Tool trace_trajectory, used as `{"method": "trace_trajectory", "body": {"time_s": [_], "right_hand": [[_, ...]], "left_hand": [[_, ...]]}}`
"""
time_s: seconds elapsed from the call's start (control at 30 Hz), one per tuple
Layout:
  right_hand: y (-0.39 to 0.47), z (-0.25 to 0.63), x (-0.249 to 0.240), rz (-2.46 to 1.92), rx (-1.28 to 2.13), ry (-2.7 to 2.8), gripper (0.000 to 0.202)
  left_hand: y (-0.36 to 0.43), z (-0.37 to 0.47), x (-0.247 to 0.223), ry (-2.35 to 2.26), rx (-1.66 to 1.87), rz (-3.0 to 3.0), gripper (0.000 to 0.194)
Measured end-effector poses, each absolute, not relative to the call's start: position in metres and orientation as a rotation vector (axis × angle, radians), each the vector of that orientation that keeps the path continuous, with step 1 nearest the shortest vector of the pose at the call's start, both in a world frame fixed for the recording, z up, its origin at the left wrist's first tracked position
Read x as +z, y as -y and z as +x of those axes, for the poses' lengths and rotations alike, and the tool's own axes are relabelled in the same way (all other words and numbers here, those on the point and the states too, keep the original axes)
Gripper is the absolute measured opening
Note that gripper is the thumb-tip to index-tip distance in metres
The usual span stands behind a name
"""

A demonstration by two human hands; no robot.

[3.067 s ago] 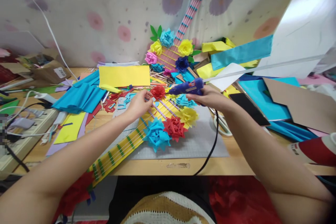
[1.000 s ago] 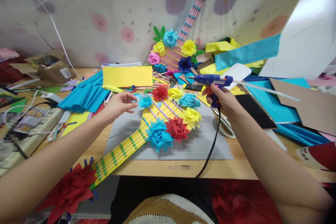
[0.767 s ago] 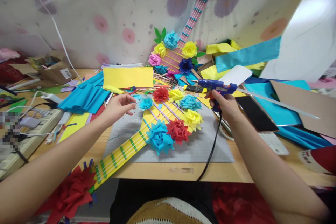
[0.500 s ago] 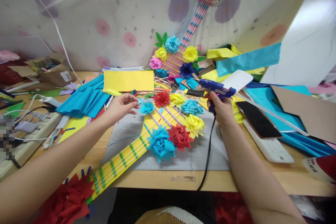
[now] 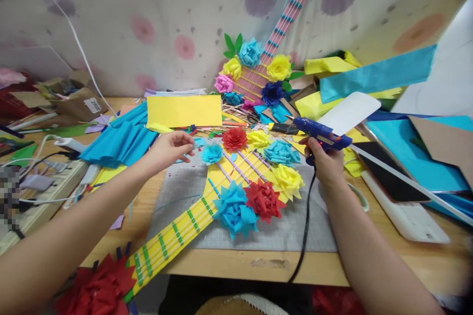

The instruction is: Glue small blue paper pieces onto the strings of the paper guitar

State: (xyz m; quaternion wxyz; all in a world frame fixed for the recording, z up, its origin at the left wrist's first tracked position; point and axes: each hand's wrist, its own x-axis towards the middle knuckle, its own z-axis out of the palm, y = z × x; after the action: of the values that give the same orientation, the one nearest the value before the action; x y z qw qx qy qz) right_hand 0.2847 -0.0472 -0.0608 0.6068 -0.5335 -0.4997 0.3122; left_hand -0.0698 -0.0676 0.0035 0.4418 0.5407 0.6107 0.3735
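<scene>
My right hand (image 5: 325,160) is wrapped round a blue hot glue gun (image 5: 323,133), its nozzle pointing left and its black cord hanging down. A white glue stick sticks out behind it. My left hand (image 5: 175,148) hovers just left of a small blue paper flower (image 5: 212,153), thumb and fingertips pinched together; whatever is between them is too small to make out. Below lies a yellow paper guitar (image 5: 185,221) with green frets and white strings. Red, yellow and blue paper flowers edge its body, and a large red flower (image 5: 99,288) covers its head end.
A grey cutting mat (image 5: 177,177) lies under the guitar. A pink flowered guitar (image 5: 254,76) leans against the back wall. Blue crepe paper (image 5: 121,140) and a power strip (image 5: 55,202) are at left. A phone (image 5: 393,172) and a white device (image 5: 406,211) are at right.
The view has shifted, so the guitar and the glue gun appear farther right. My left hand is slightly farther from the small blue flower. My right hand keeps its grip on the glue gun.
</scene>
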Motion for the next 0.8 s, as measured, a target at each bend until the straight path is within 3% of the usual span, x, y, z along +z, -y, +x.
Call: {"method": "trace_trajectory", "body": {"time_s": [0.27,0.53,0.8], "right_hand": [[0.045,0.289,-0.070,-1.285,0.697,1.194,0.028],[0.042,0.296,-0.071,-1.334,0.646,1.146,0.029],[0.051,0.302,-0.068,-1.354,0.679,1.062,0.031]], "left_hand": [[0.072,-0.059,0.011,-1.576,0.886,1.373,0.016],[0.079,-0.045,0.010,-1.541,1.002,1.403,0.030],[0.094,-0.046,0.008,-1.514,0.966,1.415,0.022]]}}
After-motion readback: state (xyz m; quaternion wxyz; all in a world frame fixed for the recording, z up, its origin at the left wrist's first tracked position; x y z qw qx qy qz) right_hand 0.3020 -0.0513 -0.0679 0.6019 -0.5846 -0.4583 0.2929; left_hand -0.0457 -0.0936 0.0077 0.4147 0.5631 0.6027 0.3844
